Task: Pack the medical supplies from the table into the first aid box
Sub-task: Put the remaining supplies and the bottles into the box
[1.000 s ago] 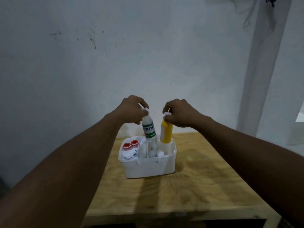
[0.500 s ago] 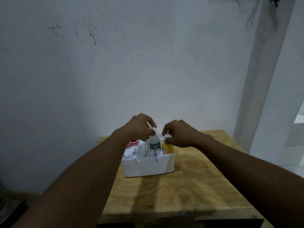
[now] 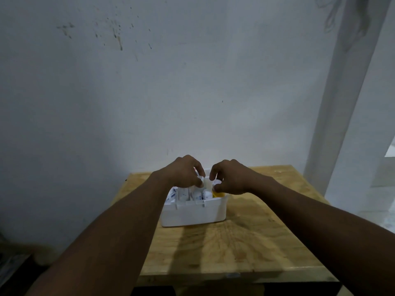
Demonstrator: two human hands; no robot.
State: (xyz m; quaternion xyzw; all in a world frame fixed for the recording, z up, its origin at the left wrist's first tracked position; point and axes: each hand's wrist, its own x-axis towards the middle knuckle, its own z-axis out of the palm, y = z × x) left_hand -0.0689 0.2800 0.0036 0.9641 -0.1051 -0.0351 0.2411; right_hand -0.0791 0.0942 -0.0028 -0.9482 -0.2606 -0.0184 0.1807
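Observation:
A white first aid box [image 3: 193,213] stands on the wooden table [image 3: 235,242] near its far edge. Both hands reach over it from above. My left hand [image 3: 183,171] pinches the cap of a white bottle [image 3: 197,194] that stands low inside the box. My right hand [image 3: 229,177] pinches the white cap of a yellow bottle [image 3: 217,194], of which only a sliver shows at the box's right end. Several other white containers [image 3: 182,195] fill the left part of the box, partly hidden by my left hand.
A stained white wall [image 3: 171,82] rises right behind the table. A white post [image 3: 342,103] stands at the right. The table's front edge [image 3: 235,274] is close to me, with bare wood between it and the box.
Both hands have lowered their bottles down into the box. The white bottle and the yellow bottle, held well above the rim a second ago, now sit almost wholly inside.

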